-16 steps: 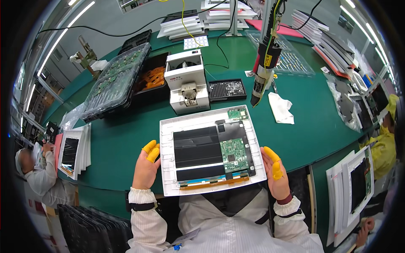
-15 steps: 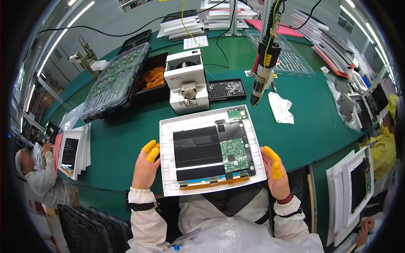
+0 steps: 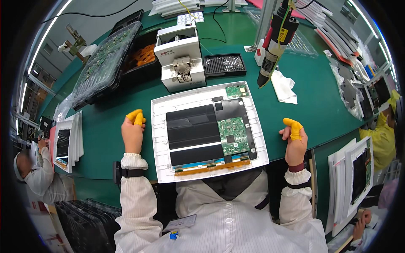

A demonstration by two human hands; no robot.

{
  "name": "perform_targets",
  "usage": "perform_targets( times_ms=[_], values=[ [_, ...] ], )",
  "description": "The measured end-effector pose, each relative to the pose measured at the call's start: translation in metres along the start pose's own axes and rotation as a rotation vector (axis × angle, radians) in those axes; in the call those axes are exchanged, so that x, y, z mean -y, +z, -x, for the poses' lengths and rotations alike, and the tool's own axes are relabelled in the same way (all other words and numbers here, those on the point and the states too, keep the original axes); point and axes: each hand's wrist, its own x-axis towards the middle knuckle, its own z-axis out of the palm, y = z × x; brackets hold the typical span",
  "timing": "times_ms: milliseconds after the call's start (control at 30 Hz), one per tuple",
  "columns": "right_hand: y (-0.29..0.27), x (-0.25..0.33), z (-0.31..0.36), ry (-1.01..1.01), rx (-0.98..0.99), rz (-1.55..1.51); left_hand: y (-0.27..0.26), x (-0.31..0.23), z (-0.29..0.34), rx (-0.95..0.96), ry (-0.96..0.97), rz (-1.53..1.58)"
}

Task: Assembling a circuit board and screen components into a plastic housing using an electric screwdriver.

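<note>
A white-framed display panel (image 3: 157,143) lies with its inside facing up at the table's front edge. It carries black sheets, a green circuit board (image 3: 234,137) at the right, a smaller board (image 3: 236,91) at the top right corner and an orange flex strip along the near side. My left hand (image 3: 133,134), with yellow finger cots, hovers left of the panel, fingers loosely bent and holding nothing. Apart from the panel's right side is my right hand (image 3: 296,143), also with yellow cots; its fingers are partly curled and nothing shows in them.
Behind the panel stand a white screw feeder (image 3: 181,61) and a black tray of small parts (image 3: 224,64). An electric screwdriver (image 3: 274,50) hangs near a white cloth (image 3: 285,88). Clear trays of circuit boards (image 3: 105,63) are at left. Co-workers sit at both sides.
Both hands have come off the panel's sides and moved outward and up in the picture. The view has shifted, so the panel and bench sit slightly higher and further left.
</note>
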Motion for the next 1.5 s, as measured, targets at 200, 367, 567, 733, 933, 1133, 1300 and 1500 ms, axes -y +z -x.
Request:
perform_targets(
  times_ms=[200, 367, 567, 733, 933, 1133, 1300, 1500],
  values=[
    [0.005, 0.004, 0.006, -0.036, 0.015, 0.126, 0.005, 0.002, 0.005, -0.146, 0.036, -0.055],
    [0.003, 0.004, 0.005, -0.045, 0.048, 0.108, 0.001, 0.007, 0.006, -0.12, 0.075, 0.031],
    [0.004, 0.004, 0.005, -0.042, 0.041, 0.114, -0.001, 0.009, 0.006, -0.134, 0.098, 0.073],
    [0.003, 0.004, 0.006, -0.025, 0.045, 0.12, -0.002, 0.007, 0.01, -0.139, 0.109, 0.072],
    [0.005, 0.005, 0.008, 0.02, 0.028, 0.108, -0.006, 0.011, 0.011, -0.134, 0.096, 0.117],
    [0.006, 0.007, 0.009, 0.008, 0.028, 0.146, -0.005, 0.01, 0.012, -0.13, 0.112, 0.122],
    [0.006, 0.008, 0.009, 0.005, 0.026, 0.159, -0.005, 0.011, 0.012, -0.116, 0.112, 0.155],
    [0.006, 0.008, 0.008, 0.004, 0.022, 0.163, -0.006, 0.009, 0.012, -0.109, 0.099, 0.139]
  ],
)
